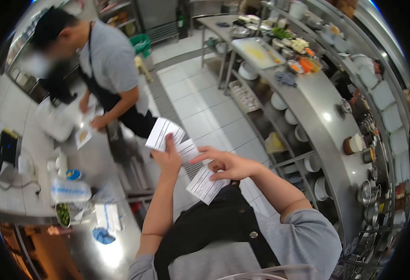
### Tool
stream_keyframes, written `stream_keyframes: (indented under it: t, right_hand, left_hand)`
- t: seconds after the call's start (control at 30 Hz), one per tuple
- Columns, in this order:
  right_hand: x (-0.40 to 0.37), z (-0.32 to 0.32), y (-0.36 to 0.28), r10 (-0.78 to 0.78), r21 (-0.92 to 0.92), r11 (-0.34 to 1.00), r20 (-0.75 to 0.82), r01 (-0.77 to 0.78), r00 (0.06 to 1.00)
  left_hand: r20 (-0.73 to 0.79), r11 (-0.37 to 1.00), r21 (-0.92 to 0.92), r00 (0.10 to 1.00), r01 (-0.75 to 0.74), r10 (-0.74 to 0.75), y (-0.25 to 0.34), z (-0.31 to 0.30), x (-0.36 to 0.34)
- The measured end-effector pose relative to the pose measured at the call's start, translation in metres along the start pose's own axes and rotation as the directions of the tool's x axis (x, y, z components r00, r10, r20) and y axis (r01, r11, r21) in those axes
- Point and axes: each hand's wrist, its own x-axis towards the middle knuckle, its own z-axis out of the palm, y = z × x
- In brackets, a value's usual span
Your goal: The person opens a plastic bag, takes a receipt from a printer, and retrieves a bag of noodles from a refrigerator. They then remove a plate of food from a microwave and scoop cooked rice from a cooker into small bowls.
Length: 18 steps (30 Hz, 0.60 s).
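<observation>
My left hand is closed on white printed paper slips, with the thumb pressed over the front. The slips carry dark lines of print and are creased or overlapping, reaching right toward my other hand. My right hand pinches another printed slip that hangs lower, in front of my dark apron. The right index finger reaches to the edge of the slips in my left hand.
At the left counter a co-worker in a dark cap and apron bends over a small paper. A bowl of green pieces and a blue cloth lie there. Right, a steel counter holds a cutting board and vegetables.
</observation>
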Motion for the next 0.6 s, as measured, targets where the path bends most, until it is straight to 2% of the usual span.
stream_keyframes:
  t: [0.07,0.13,0.27,0.3,0.33,0.4,0.43,0.47,0.5,0.53,0.6]
  right_hand:
    - [-0.008,-0.046,-0.002,0.035,-0.113,0.993,0.088,-0.025,0.996]
    - [-0.021,-0.098,-0.003,0.026,-0.216,0.976,0.102,-0.003,0.994]
    - [-0.059,-0.217,-0.021,0.062,-0.357,0.934,0.121,-0.015,0.991]
    - [-0.068,-0.246,-0.028,0.106,-0.417,0.907,0.092,-0.058,0.990]
    - [-0.077,-0.277,-0.035,0.088,-0.478,0.877,0.054,-0.052,0.995]
    - [-0.094,-0.342,-0.052,0.059,-0.597,0.801,-0.014,-0.056,0.998]
    - [-0.101,-0.384,-0.055,-0.028,-0.689,0.721,-0.144,-0.079,0.989]
    - [-0.108,-0.433,-0.063,-0.320,-0.834,0.551,-0.188,0.021,0.929]
    - [-0.115,-0.467,-0.101,-0.196,-0.695,0.678,-0.484,-0.239,0.853]
    - [-0.117,-0.534,-0.108,-0.385,-0.782,0.577,-0.514,-0.234,0.767]
    - [-0.132,-0.660,-0.148,-0.605,-0.769,0.595,-0.620,-0.233,0.499]
  left_hand:
    - [-0.014,1.000,-0.025,1.000,0.005,-0.005,0.000,0.039,0.003]
    - [-0.075,0.994,-0.103,0.996,0.035,-0.043,0.000,0.092,0.009]
    - [-0.075,0.963,-0.152,0.969,0.220,-0.234,-0.008,0.208,0.012]
    - [-0.163,0.984,-0.126,0.976,0.127,-0.146,-0.029,0.240,0.011]
    - [-0.110,0.937,-0.180,0.940,0.300,-0.322,-0.025,0.257,0.016]
    - [0.013,0.741,-0.254,0.769,0.621,-0.640,-0.015,0.280,0.019]
    - [-0.029,0.786,-0.283,0.814,0.550,-0.580,-0.031,0.294,0.018]
    - [0.029,0.784,-0.264,0.817,0.561,-0.575,-0.040,0.294,0.015]
    - [0.051,0.785,-0.236,0.814,0.573,-0.579,-0.046,0.294,0.012]
    - [0.069,0.784,-0.206,0.808,0.585,-0.585,-0.049,0.291,0.007]
    - [0.054,0.746,-0.193,0.766,0.638,-0.641,-0.052,0.278,-0.009]
